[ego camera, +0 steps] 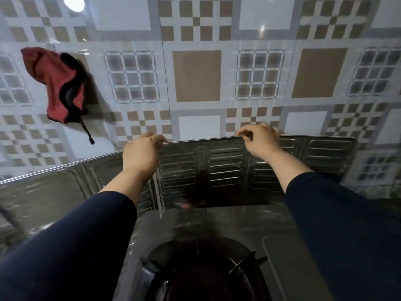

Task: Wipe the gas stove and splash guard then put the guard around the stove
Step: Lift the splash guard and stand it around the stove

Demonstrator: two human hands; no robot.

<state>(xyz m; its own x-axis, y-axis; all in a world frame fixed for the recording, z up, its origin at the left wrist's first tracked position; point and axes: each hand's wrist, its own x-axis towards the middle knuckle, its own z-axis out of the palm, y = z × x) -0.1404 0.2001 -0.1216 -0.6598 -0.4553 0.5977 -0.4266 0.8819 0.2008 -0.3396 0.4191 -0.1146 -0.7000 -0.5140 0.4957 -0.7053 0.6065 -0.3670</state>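
A ribbed metal splash guard [217, 168] stands upright behind the steel gas stove [227, 222], with one panel folding out to the left and another to the right. My left hand [141, 155] grips the guard's top edge at its left fold. My right hand [260, 141] pinches the same top edge further right. The stove's black burner and pan support [206, 263] sit below, between my dark sleeves.
A red and black cloth [58, 83] hangs on the patterned tiled wall [197, 77] at the upper left. The guard's left panel [43, 192] stretches along the wall side to the left. The wall rises directly behind the guard.
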